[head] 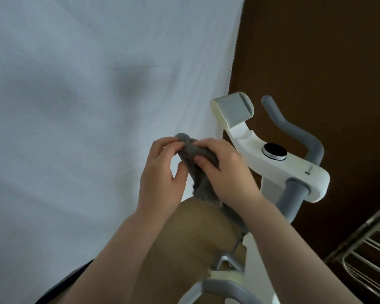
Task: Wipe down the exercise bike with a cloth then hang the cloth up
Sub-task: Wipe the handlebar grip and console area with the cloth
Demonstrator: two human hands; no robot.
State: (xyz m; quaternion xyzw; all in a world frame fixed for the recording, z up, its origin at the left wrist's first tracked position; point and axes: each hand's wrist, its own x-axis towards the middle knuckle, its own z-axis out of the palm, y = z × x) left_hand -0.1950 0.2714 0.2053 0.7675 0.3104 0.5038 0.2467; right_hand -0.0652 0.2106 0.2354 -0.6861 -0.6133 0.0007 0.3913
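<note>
A white exercise bike (pixel 279 170) with grey handlebars stands at the right, with a round black knob (pixel 274 151) on top and a phone holder (pixel 232 110) in front. A grey cloth (pixel 198 163) is wrapped around the bike's left handlebar (pixel 181 136), whose grey tip shows just above it. My right hand (pixel 224 172) presses the cloth onto the bar from the right. My left hand (pixel 162 170) pinches the cloth from the left, near the bar's tip. The bar under the cloth is hidden.
A white sheet (pixel 86 106) hangs behind as a backdrop at the left. Dark brown floor (pixel 316 51) lies at the right. A metal wire rack (pixel 369 249) sits at the lower right. My knee (pixel 195 238) is below the hands.
</note>
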